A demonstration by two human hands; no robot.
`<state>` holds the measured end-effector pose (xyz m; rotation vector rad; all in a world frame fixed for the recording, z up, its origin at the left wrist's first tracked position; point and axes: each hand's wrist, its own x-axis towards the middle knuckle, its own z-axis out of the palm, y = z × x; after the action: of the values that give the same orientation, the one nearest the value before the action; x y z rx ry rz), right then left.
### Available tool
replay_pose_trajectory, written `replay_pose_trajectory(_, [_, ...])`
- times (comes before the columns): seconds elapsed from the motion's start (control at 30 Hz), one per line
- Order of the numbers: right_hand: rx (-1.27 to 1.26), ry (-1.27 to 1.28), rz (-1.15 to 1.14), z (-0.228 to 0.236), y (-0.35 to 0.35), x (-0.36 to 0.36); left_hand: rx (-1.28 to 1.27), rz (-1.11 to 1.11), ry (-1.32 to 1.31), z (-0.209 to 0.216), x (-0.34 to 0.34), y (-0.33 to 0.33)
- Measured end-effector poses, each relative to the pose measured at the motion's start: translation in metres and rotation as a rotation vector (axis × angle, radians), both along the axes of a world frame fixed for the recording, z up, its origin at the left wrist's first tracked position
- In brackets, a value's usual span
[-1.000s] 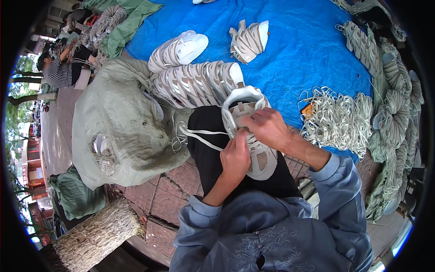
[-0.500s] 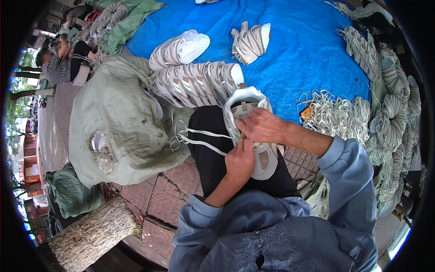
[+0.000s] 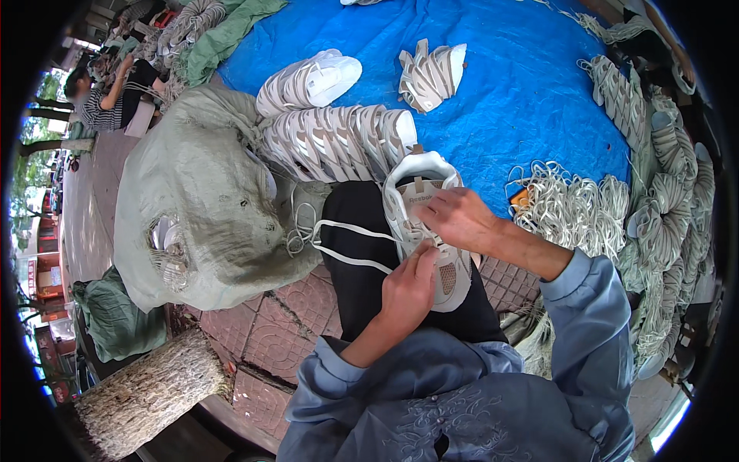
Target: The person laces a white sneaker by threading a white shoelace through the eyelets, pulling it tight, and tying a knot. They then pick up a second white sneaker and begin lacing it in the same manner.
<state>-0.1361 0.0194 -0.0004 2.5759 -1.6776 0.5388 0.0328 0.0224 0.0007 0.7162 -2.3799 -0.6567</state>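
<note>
A white and beige sneaker upper [image 3: 449,279] rests across my dark-trousered lap, its padded collar pointing away from me. My left hand [image 3: 409,289] is closed, thumb and fingers pinched at the lacing on the near left side of the upper. Over the tongue and eyelets, my right hand [image 3: 462,220] is bent with its fingers drawn together; the fingertips are slightly smeared, and what they grip is hidden. A white shoelace [image 3: 354,227] runs from the upper in two strands to the left, where it meets a tangled loop beside a sack.
Nested sneaker uppers [image 3: 331,140] lie on a blue tarp [image 3: 523,85] ahead. A heap of white laces [image 3: 577,212] sits at right, near bundled uppers [image 3: 663,200]. The bulging pale sack [image 3: 208,192] stands left, above a tree trunk [image 3: 158,389]. Another person [image 3: 104,108] sits far left.
My right hand has shifted slightly right and lifted away from the left fingertips, which it was touching. The left hand has stayed nearly in place, slightly lower.
</note>
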Motion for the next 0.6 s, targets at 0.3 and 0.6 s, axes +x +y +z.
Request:
replay_pose_trajectory(0.3, [-0.050, 0.137, 0.109, -0.006, -0.010, 0.006, 0.690, 0.219, 0.044, 0.016, -0.006, -0.047])
replay_pose_trajectory(0.6, [-0.025, 0.301, 0.120, 0.003, -0.010, 0.003, -0.081, 0.172, -0.215, 0.011, -0.018, -0.065])
